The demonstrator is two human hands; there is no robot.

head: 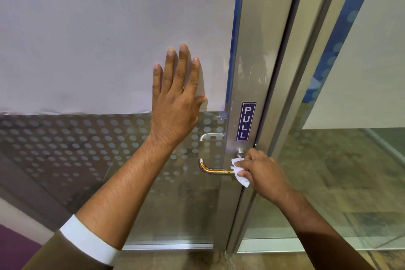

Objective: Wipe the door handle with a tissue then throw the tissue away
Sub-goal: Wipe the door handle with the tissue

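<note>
left sleeve (87, 245): brown with a white cuff, forearm bare above it. left hand (177, 103) is flat and fully spread on the glass door (109, 149), fingers pointing up, holding nothing. palm straddles the bottom edge of the pale sheet (98, 39) that covers the upper glass; fingers lie on the sheet, heel of the hand on the dotted frosted band below it.

glass below the sheet is see-through with rows of pale round dots, fading out lower down.

door handle (213, 169): lever type, round metal bar, satin silver with a warm orange glint along its top. free end curves back toward the glass on the left, the bar runs right to a round rose on the metal door stile (249, 72). a second handle (210, 136) shows through the glass just above it, on the far side.

tissue (240, 173): white, crumpled, small, wrapped over the stile end of the lever, one corner hanging below the bar, another poking up toward the rose.

sticker (246, 121) on the stile just above the rose: dark blue strip, white letters stacked vertically, reads "PULL".

right hand (260, 171) is curled closed around the tissue, fingertips pinching it against the handle bar, knuckles facing the camera, forearm coming in from the lower right.

right of the stile: metal door frame (291, 94), then another glass panel (350, 171).
</note>
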